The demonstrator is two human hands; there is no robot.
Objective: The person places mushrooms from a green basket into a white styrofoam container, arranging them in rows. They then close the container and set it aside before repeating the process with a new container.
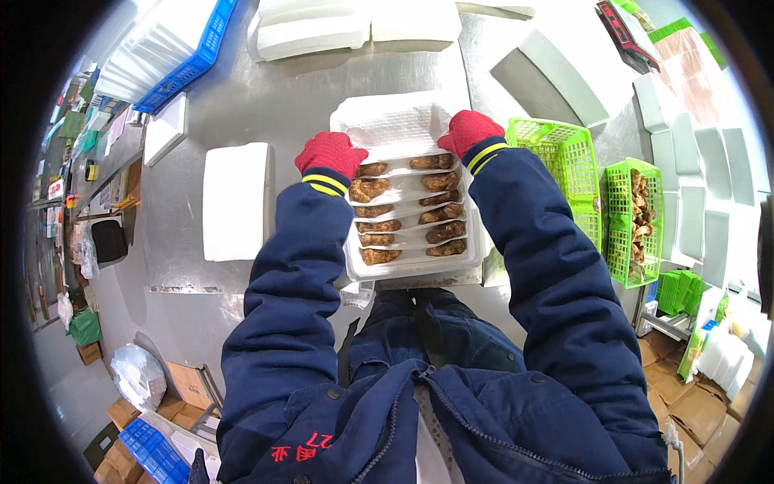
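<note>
In front of me on the steel table sits a white foam box [416, 271]. Inside it, brown mushrooms [380, 256] lie in two columns, with folds of a white paper sheet [396, 137] between the rows. My left hand [331, 155], in a red knitted glove, pinches the sheet at the box's left side, beside the farthest mushroom of that column. On the opposite side my right hand [473, 133], gloved alike, grips the sheet near the far right corner. The fingertips are partly hidden. The far part of the sheet covers that end of the box.
A white foam lid or block [234, 202] lies on the steel table [175, 242] to the left. Right of the box stand a green plastic basket [547, 130] and another green basket [617, 224] holding mushrooms. More white foam pieces [311, 33] and a blue crate [175, 78] are farther back.
</note>
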